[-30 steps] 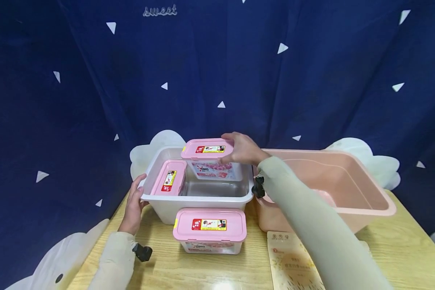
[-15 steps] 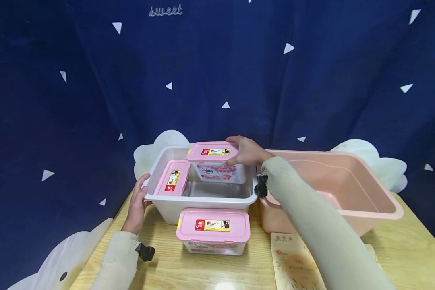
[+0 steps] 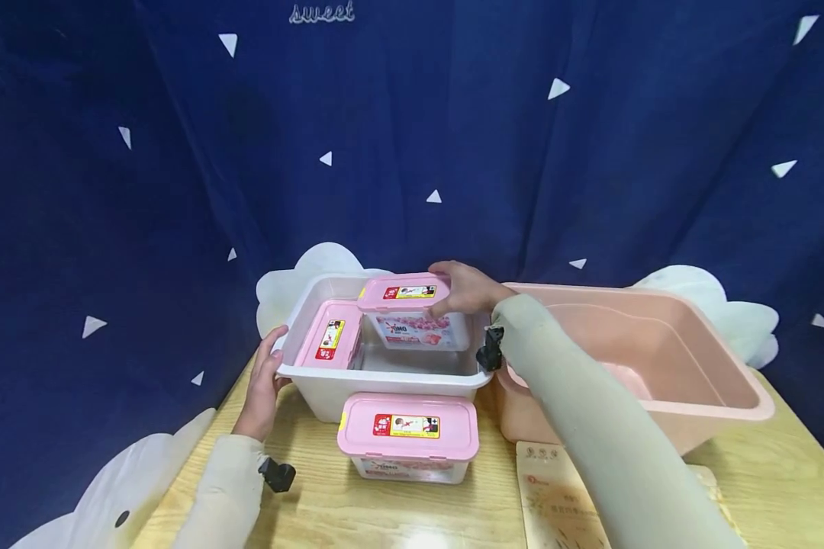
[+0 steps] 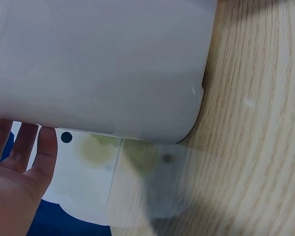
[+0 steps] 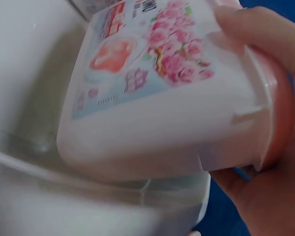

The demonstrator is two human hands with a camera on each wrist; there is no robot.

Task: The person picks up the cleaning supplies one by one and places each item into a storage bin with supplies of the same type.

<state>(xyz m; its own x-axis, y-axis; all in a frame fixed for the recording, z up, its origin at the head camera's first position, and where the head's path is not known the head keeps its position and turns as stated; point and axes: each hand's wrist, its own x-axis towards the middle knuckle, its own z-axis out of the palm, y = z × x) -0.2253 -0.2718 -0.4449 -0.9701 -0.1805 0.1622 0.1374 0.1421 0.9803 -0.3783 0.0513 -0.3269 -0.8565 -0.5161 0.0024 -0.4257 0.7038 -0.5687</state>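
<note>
My right hand [image 3: 472, 288] grips the right end of a pink-lidded OMO tub [image 3: 422, 326] with pink flowers on its label. In the head view this tub is upright, over the right part of a white basin [image 3: 384, 379]; its lower part is inside. Whether it touches the basin's floor cannot be told. My left hand [image 3: 259, 390] holds the basin's left rim, and its fingers [image 4: 45, 150] reach the outer wall. Another pink-lidded tub [image 3: 331, 335] sits lengthwise inside, at the left. A third such tub [image 3: 408, 427] stands on the table before the basin.
A larger peach basin [image 3: 659, 343] stands right of the white one. In front of it, a beige printed pouch [image 3: 556, 496] lies partly under my right sleeve. The wooden table [image 3: 357, 518] ends against a dark blue curtain [image 3: 398, 122] at the back.
The tub in my right hand has lowered slightly into the white basin. My left hand stays at the rim. The whole scene has shifted a little right in the head view.
</note>
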